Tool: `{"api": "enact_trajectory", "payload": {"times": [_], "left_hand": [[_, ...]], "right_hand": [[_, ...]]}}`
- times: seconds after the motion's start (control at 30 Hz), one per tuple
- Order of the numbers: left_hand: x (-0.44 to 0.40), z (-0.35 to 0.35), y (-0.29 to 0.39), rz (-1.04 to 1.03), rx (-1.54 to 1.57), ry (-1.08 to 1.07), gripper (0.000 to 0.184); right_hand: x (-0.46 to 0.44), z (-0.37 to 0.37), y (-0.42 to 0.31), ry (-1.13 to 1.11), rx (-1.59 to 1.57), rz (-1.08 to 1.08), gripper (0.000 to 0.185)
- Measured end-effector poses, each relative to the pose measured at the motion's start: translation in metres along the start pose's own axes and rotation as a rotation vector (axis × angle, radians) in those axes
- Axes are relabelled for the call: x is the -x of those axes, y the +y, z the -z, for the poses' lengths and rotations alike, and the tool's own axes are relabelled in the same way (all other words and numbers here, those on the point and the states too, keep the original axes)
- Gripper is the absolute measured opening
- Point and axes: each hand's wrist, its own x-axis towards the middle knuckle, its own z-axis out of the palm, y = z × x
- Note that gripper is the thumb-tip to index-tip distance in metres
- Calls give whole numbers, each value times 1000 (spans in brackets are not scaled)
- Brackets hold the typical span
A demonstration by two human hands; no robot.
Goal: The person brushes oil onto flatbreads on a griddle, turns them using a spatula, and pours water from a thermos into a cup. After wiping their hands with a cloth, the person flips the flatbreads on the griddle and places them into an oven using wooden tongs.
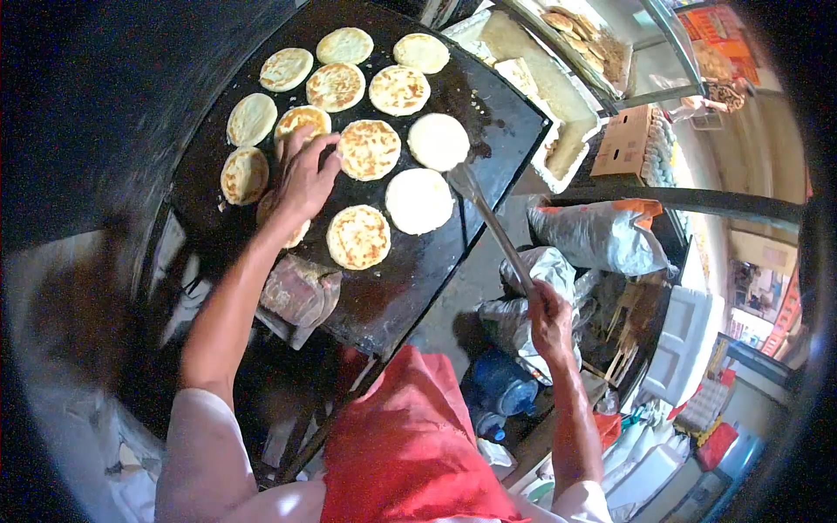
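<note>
Several round flatbreads lie on a dark griddle (488, 105); most are browned in patches, and two at the right, one of them a pale flatbread (419, 201), are whiter. My left hand (305, 174) is over the griddle with its fingers apart, at a browned flatbread (302, 122) and close to another browned flatbread (370, 150). Whether its fingertips touch the bread is unclear. My right hand (550, 321) is wrapped round the handle of a metal spatula (495, 225). The spatula's blade is on the griddle beside a white flatbread (438, 142).
A folded, stained cloth (301, 295) sits at the griddle's near left edge. Beyond the right edge are a flour-dusted tray (567, 144), a cardboard box (622, 144), silvery sacks (602, 237), a blue water bottle (503, 383) and a white foam box (683, 340).
</note>
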Motion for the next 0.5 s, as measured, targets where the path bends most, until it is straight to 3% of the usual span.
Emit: {"api": "enact_trajectory", "payload": {"times": [0.1, 0.23, 0.3, 0.4, 0.43, 0.5], "left_hand": [[-49, -26, -20, -37, -88, 52, 38], [-97, -26, -18, 94, -264, 16, 44], [-104, -14, -15, 130, -346, -204, 45], [-94, -1, -11, 15, -345, -254, 42], [-82, -4, -19, -48, -257, -130, 43], [-51, 3, -23, 18, -153, 65, 46]], "right_hand": [[-13, -16, -9, 69, 14, -15, 28], [15, -14, 3, 88, 10, 13, 25], [44, -17, 21, 98, 80, 11, 24], [67, -17, -1, -35, 57, 34, 23], [69, -19, -1, -33, 58, 84, 22], [69, -16, -1, -37, 49, 159, 22]]}}
